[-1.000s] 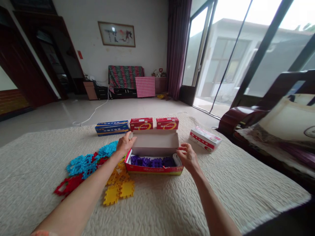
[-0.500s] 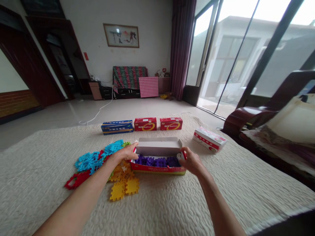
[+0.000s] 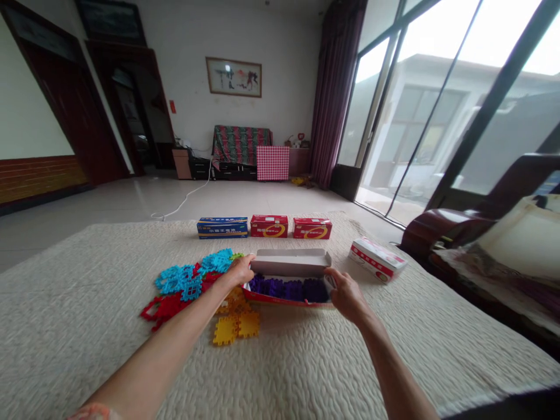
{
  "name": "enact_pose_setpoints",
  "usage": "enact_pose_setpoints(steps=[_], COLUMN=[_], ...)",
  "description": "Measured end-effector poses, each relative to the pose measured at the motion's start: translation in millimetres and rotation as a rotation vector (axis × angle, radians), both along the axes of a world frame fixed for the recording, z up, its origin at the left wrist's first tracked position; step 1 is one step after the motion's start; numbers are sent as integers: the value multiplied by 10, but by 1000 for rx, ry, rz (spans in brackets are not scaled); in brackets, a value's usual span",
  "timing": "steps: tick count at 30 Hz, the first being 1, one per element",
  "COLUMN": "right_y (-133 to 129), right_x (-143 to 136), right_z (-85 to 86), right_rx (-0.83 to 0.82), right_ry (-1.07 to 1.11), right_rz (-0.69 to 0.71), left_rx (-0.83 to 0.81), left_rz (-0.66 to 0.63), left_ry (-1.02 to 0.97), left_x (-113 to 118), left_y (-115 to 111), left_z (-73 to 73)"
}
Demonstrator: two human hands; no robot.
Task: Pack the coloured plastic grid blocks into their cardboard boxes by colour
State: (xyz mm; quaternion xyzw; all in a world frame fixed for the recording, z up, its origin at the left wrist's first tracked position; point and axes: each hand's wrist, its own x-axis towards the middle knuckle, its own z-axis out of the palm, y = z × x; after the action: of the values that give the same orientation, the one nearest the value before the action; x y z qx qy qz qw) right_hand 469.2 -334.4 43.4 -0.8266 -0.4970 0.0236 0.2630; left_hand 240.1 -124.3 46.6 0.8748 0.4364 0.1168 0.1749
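Note:
A long red cardboard box (image 3: 283,300) stands on the quilted cover with its lid flap (image 3: 291,262) raised at the far side. Purple plastic building pieces (image 3: 289,289) lie in a row inside it. My left hand (image 3: 241,270) is closed on the box's left end, thumb at the rim. At the right end, my right hand (image 3: 347,293) grips the corner and side flap. Beside my left forearm is a pile of interlocking pieces: blue (image 3: 179,280), red (image 3: 168,309) and yellow (image 3: 237,328). My forearm hides part of the pile.
Behind the open box stand a blue box (image 3: 222,228) and two red boxes (image 3: 269,226) in a row. A white and red box (image 3: 378,260) lies at the right. The pale quilted cover (image 3: 280,373) spreads beneath everything, with a wooden armchair (image 3: 431,224) at its right.
The view has shifted, so the scene sits further right and slightly lower. Both hands stay on the box ends. Less of the box's front wall shows, as though the box has tipped.

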Motion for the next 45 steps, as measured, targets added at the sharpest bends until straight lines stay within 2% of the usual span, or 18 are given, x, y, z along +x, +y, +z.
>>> enact_pose_setpoints(steps=[4,8,13,17,21,24,27,29,32,35,37,41,45], right_y=[100,323,665,933,1275,1574,1834,1989,2262,2575,2735,2831,2871], right_x=[-175,-417,-748,-978,-1155,-1281,-1420,-1504,-1583,-1609,-1619,-1650,-1655], right_z=[179,285,285,153,-119,-305,-412,-460,-538,-590,-579,-503,-545], right_rx=[77,187,343,421,562,657,739,790,819,790,780,820,789], right_ry=[-29,-68,-81,-85,-55,0,30,31,24,39,56,49,32], right_rz=[14,79,237,295,343,339,344,363,380,396,402,418,470], left_rx=[102,217,312,343,377,436,521,633,781,787,791,821,829], left_rz=[87,192,327,440,541,571,580,562,521,509,510,545,545], left_ry=[-64,-104,-116,-98,-88,-106,-141,-195,-272,-281,-286,-307,-336], left_x=[-216,-554,-994,-1255,-1424,-1552,-1725,-1843,-1948,-1959,-1965,-2073,-2154], left_y=[3,50,156,306,473,547,620,728,1016,1344,1496,1605,1681], left_z=[195,403,487,425,353,322,261,175,7,-108,-127,-130,-276])
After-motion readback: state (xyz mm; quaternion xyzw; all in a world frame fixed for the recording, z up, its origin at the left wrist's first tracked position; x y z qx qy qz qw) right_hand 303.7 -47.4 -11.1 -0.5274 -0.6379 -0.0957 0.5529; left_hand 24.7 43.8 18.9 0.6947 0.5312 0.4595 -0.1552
